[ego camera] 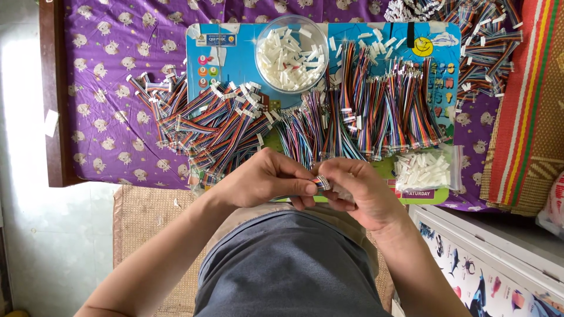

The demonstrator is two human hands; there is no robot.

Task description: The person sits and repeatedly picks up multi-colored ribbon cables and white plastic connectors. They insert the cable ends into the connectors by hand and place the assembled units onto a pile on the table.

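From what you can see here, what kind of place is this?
Probably a home workspace for piecework, not a factory. Bundles of multicoloured ribbon cables lie on a purple patterned cloth, a clear round bowl of white plastic connectors stands beside them, and woven mats surround them.

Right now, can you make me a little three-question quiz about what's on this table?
1. True or false: the round clear bowl holds white plastic plugs.
2. What do the left hand and right hand pinch between them? A) a striped wire bundle B) a spoon C) a coin
3. Fill in: the cloth under the blue board is ____ in colour.

Key: 1 true. 2 A, the striped wire bundle. 3 purple.
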